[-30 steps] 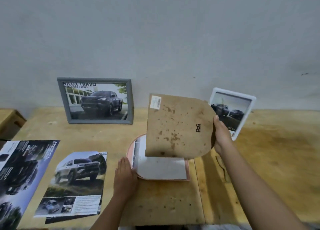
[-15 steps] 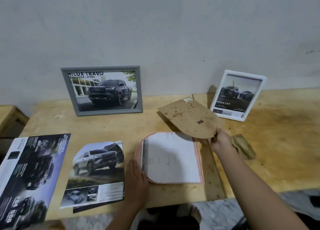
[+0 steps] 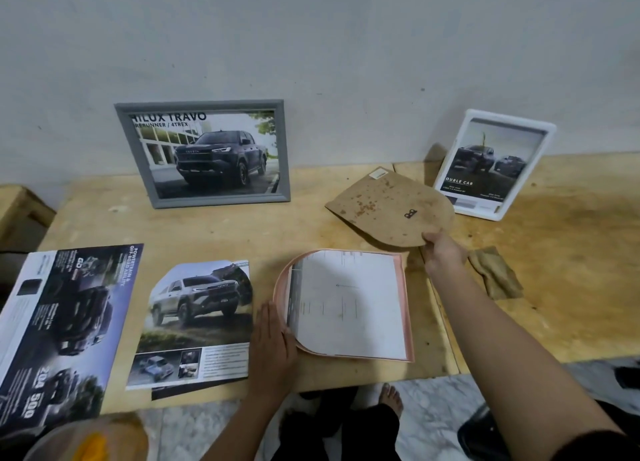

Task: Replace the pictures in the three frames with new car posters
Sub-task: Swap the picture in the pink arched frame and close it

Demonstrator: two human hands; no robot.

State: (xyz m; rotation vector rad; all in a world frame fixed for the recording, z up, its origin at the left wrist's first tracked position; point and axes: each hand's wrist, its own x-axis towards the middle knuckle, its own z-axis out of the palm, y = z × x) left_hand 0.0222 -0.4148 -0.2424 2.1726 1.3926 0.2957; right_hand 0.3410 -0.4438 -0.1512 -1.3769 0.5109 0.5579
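Note:
A pink arch-shaped frame (image 3: 408, 308) lies face down on the wooden table (image 3: 554, 287), a white sheet showing in its open back. My left hand (image 3: 272, 339) rests flat against its rounded left edge. My right hand (image 3: 443, 252) pinches the near edge of the brown stained backing board (image 3: 388, 211), which lies low on the table beyond the frame. A grey frame (image 3: 204, 154) and a white frame (image 3: 493, 164), both with truck pictures, lean on the wall. A cut truck poster (image 3: 197, 318) lies left of my left hand.
A large dark brochure (image 3: 62, 325) lies at the table's left end. A small brown stand piece (image 3: 495, 273) sits right of my right hand. The table's front edge runs just below the pink frame, with bare feet (image 3: 391, 396) on the floor beneath.
My right hand has swung the backing board from upright over the pink frame down onto the table behind it. My left hand stays at the frame's edge.

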